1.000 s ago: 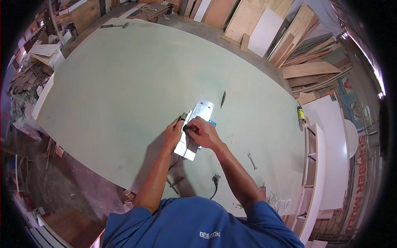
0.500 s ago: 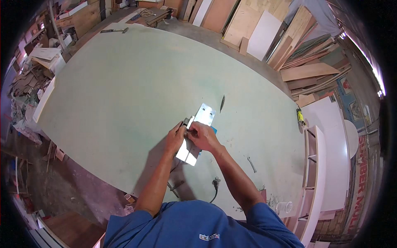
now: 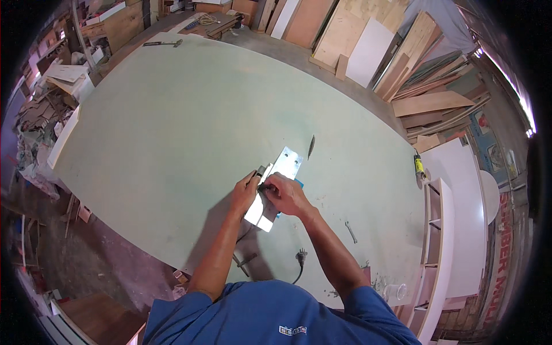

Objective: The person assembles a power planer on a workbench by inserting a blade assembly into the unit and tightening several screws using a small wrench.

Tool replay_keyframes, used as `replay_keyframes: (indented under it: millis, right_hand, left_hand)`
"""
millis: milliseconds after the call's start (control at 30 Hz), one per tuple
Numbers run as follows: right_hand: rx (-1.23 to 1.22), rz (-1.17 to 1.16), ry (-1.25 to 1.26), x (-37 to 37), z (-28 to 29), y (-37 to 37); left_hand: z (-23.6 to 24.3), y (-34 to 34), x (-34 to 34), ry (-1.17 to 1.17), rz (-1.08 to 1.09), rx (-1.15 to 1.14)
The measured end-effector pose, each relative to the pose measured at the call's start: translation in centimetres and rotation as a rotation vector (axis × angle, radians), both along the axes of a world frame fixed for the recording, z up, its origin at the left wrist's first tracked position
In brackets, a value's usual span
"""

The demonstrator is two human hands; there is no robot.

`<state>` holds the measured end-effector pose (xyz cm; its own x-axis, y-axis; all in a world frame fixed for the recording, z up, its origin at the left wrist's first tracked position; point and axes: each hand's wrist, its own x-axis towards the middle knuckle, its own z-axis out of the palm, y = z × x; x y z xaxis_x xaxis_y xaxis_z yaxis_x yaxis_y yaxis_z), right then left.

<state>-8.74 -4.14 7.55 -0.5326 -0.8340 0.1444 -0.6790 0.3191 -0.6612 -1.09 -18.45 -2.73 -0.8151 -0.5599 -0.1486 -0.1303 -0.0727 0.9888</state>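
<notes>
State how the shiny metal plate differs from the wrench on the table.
The metal plate is a wide, bright rectangle; the wrench is slim and duller. The metal plate has the left hand at its side and the right hand over it; no hand touches the wrench. The metal plate slants with its far end rightward, the wrench with its far end leftward. Both look metallic.

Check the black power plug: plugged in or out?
Out: the plug lies on the green tabletop, prongs bare.
</notes>
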Motion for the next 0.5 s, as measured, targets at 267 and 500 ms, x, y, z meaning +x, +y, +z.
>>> replay_keyframes:
  millis: [267, 500]
  right_hand:
    - [0.012, -0.025, 0.033, 0.3, 0.4, -0.1]
    - [0.115, -0.017, 0.108, 0.1, 0.3, -0.7]
  left_hand:
    - [-1.3, -0.3, -0.2, 0.008, 0.002, 0.018]
    - [-1.4, -0.9, 0.0, -0.019, -0.016, 0.063]
